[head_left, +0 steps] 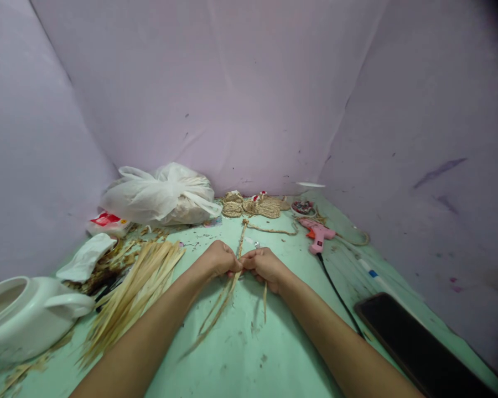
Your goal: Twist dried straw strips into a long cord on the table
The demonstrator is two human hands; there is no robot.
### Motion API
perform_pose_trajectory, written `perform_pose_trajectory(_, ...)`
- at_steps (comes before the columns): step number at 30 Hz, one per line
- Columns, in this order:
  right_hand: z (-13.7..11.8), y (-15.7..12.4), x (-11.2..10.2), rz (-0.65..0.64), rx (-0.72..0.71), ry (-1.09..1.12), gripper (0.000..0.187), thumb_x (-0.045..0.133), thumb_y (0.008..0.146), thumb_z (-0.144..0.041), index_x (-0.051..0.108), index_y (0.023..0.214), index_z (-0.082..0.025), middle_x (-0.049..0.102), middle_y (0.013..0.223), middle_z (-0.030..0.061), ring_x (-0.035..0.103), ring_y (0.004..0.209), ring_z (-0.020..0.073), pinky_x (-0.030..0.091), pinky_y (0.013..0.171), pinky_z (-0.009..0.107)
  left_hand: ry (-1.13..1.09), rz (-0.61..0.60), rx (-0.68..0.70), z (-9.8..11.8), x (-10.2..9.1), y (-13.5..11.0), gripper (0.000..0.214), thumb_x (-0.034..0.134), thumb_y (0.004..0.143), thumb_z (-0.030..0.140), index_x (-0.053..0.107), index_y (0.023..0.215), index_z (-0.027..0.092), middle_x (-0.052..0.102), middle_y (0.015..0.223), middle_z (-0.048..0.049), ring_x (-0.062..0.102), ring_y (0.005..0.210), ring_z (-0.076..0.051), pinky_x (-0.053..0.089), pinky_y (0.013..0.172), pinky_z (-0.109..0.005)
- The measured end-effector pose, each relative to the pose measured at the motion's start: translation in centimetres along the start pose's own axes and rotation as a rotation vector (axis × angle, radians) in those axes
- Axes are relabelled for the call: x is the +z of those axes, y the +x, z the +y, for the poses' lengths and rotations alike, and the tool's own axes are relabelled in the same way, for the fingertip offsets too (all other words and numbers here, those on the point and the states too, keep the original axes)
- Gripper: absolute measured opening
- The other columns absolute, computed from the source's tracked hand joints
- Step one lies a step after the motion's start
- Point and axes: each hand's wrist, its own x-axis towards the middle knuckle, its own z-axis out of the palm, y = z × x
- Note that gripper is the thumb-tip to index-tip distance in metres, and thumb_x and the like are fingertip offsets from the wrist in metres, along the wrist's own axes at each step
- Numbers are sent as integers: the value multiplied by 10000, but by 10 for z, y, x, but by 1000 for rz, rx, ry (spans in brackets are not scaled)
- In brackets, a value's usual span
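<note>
My left hand (223, 260) and my right hand (264, 266) meet at the middle of the table, both closed with fingertips pinched on a thin braid of straw-coloured fibre (241, 239). Above my hands the braid runs up to a knot, and from there another braided length (274, 230) trails to the right. Below my fingers hang loose unbraided strands (216, 316), most under my left hand and one under my right. To the left lies a spread bundle of flat dried fibre strips (139, 287), apart from my hands.
At the back sit a white plastic bag (166, 193) and woven fibre pieces (269, 205). A pink glue gun (318, 235) with a black cord lies right, near a small dish (302, 208). A black phone (410, 337) is at front right, a white ceramic pot (37, 315) at left.
</note>
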Motion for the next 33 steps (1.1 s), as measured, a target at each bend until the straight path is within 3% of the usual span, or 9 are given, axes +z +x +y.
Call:
perform_pose_trajectory(5, -2, -1, -2, -48, 33, 79, 33, 500, 546, -118, 525, 525, -122, 346, 324, -82, 170, 288, 13, 75, 316, 181, 26, 77, 60, -9, -2, 7, 209, 672, 482, 215, 484, 538, 142, 349, 325, 85, 301, 325, -41, 183, 352, -175)
perform_pose_trajectory(8, -3, -1, -3, -56, 27, 86, 14, 510, 541, -122, 520, 532, -125, 335, 324, -86, 166, 286, 10, 71, 316, 178, -85, -43, 12, -7, -1, 3, 242, 620, 567, 208, 533, 786, 151, 410, 344, 81, 341, 295, -58, 201, 335, -166)
perform_pose_trajectory(10, -2, -1, -3, -53, 33, 90, 7, 522, 537, -127, 518, 542, -129, 325, 321, -92, 169, 286, 10, 71, 315, 176, -178, -143, -20, -6, 1, 1, 234, 573, 607, 180, 525, 835, 154, 439, 360, 69, 354, 290, -61, 215, 322, -159)
perform_pose_trajectory(14, -1, 0, -3, -68, 42, 96, 51, 539, 537, -144, 491, 522, -139, 275, 311, -104, 155, 293, 11, 76, 316, 175, -361, -266, -39, -8, 4, 2, 124, 568, 604, 153, 494, 703, 145, 460, 391, 50, 415, 325, -67, 296, 324, -156)
perform_pose_trajectory(20, 0, 1, -2, -14, 2, -12, 57, 554, 576, -174, 549, 550, -123, 333, 318, -85, 190, 296, 20, 105, 325, 185, -294, -152, -68, -10, 0, 5, 152, 625, 548, 159, 476, 539, 127, 434, 349, 39, 392, 299, -69, 302, 301, -177)
perform_pose_trajectory(25, 2, 1, -3, 15, -36, -115, 116, 543, 619, -203, 572, 551, -114, 403, 360, -61, 236, 322, 27, 153, 341, 185, -368, -234, -95, -7, -2, 2, 65, 580, 562, 109, 524, 532, 93, 500, 384, -8, 456, 345, -91, 369, 351, -203)
perform_pose_trajectory(33, 14, 4, -6, -32, -244, -277, 184, 490, 666, -247, 576, 570, -115, 454, 461, -39, 328, 429, 54, 252, 424, 177, -169, -99, -153, -3, 4, 0, 161, 527, 545, 111, 449, 404, 123, 389, 294, 17, 341, 273, -74, 265, 308, -203)
